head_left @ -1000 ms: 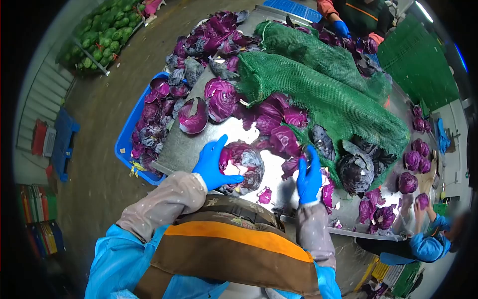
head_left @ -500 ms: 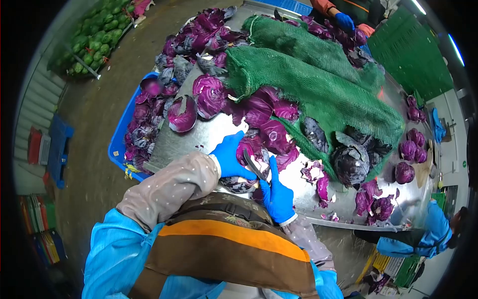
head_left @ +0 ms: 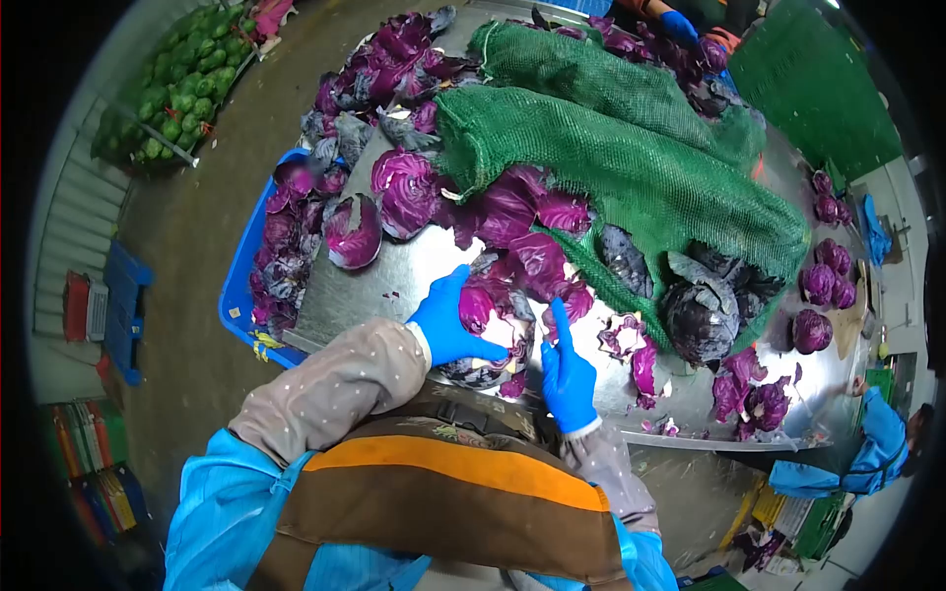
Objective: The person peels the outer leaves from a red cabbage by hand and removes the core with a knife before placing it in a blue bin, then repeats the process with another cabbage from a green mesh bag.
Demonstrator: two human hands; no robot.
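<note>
My left hand (head_left: 448, 320), in a blue glove, grips a red cabbage (head_left: 480, 369) on the metal table near its front edge, thumb across the top. Pale cut stem shows on the cabbage. To its right, my right hand (head_left: 569, 382), also gloved, is closed with its index finger pointing up, apart from the cabbage. The curved knife seen in it earlier hardly shows now. Loose purple leaves (head_left: 537, 266) lie just beyond both hands. A trimmed leaf base (head_left: 623, 337) rests to the right of my right hand.
A green mesh sack (head_left: 631, 158) lies across the steel table (head_left: 345, 295), a dark cabbage (head_left: 702, 320) at its mouth. A blue crate (head_left: 236, 286) of leaves stands left. Several peeled cabbages (head_left: 813, 331) sit right. A co-worker's gloved hand (head_left: 678, 27) is at the far side.
My right hand has moved right, away from the cabbage, and the knife blade has left the cabbage's top. My left hand stays on the cabbage. The view has shifted slightly.
</note>
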